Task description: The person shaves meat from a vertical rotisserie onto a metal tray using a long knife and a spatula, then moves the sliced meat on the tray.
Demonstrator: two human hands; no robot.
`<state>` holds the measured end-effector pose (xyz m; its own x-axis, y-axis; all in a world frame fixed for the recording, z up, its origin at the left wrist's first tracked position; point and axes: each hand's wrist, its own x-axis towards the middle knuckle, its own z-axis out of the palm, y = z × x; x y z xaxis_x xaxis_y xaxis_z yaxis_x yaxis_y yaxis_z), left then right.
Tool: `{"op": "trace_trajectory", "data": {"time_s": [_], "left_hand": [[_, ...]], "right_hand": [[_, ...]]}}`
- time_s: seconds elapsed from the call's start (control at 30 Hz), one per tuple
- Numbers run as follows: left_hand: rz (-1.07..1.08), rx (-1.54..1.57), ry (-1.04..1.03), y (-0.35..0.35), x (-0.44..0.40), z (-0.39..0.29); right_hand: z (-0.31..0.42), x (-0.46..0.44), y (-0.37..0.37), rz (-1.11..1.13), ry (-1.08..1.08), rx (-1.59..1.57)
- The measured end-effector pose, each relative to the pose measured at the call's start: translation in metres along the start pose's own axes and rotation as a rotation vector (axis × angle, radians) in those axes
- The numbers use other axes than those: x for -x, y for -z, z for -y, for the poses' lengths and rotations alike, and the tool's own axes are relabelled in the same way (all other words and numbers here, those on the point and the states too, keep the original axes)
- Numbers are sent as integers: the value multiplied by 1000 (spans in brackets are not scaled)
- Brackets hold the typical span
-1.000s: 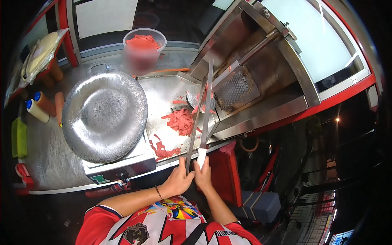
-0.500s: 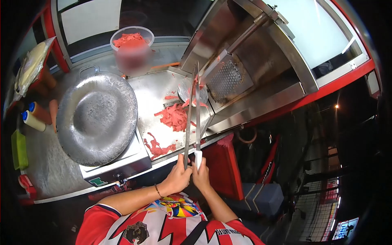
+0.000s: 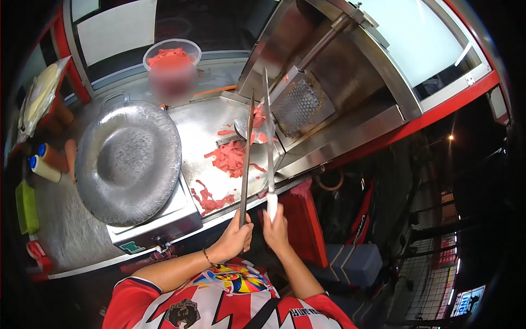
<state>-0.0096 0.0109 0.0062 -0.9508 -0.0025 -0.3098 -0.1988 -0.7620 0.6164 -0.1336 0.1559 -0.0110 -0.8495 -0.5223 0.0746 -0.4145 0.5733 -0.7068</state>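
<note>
My left hand (image 3: pixel 234 240) is closed around the lower end of a long, dark, tapered sharpening steel (image 3: pixel 247 164). In my right hand (image 3: pixel 276 231) is the white handle of a long, narrow knife (image 3: pixel 269 131). Both tools point away from me, apart and nearly side by side, over the right part of a metal tray (image 3: pixel 189 131). Beneath them lies a pile of thin reddish meat strips (image 3: pixel 229 159). More strips (image 3: pixel 211 200) are scattered near the tray's front edge. A round metal scoop (image 3: pixel 240 129) with meat pieces sits behind the pile, partly hidden by the steel.
A large round metal pan (image 3: pixel 129 164) rests on a burner to the left. Behind the tray stands a clear tub (image 3: pixel 171 68) of reddish meat. At right is a steel enclosure with a perforated burner panel (image 3: pixel 304 107). Sauce bottles (image 3: pixel 45 169) stand far left.
The steel and the knife have moved apart; their far ends were close together before. My left hand has shifted slightly left, my right hand slightly right.
</note>
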Motion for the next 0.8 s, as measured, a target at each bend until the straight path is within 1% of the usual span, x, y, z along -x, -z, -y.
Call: {"op": "trace_trajectory", "data": {"time_s": [0.03,0.07,0.17,0.2,0.27,0.3,0.37,0.4,0.43,0.5,0.53,0.63,0.7,0.73,0.8], "left_hand": [[-12,-17,3,-1,-1,2],[-13,-30,-11,-2,-2,4],[-28,-65,-27,2,-6,8],[-36,-72,-23,3,-8,9],[-37,-89,-39,7,-15,15],[-39,-97,-54,6,-17,13],[-31,-131,-50,5,-13,14],[-22,-76,-42,5,-13,13],[-25,-33,-57,5,-15,15],[-26,-23,-52,4,-17,14],[3,2,-36,6,-18,11],[66,115,-4,13,-21,8],[83,157,9,13,-16,2],[94,215,18,18,-16,3],[86,185,3,26,-7,-2]], "right_hand": [[9,-19,-7,-16,64,-18],[13,-38,-17,-64,82,-16],[11,-36,-25,-47,30,-29],[-14,-15,-32,-76,73,-25],[-38,33,-31,-45,39,-1],[-36,42,-28,-35,14,-15],[-44,31,-26,-2,56,12],[-40,22,-24,12,69,24],[-45,6,-27,44,32,-23],[-42,3,-32,34,93,-49],[-63,18,-39,17,79,-15],[-90,82,-30,133,-158,-55],[-90,90,-16,144,-138,-47],[-92,87,-9,153,-103,4],[-96,85,4,147,-82,47]]}}
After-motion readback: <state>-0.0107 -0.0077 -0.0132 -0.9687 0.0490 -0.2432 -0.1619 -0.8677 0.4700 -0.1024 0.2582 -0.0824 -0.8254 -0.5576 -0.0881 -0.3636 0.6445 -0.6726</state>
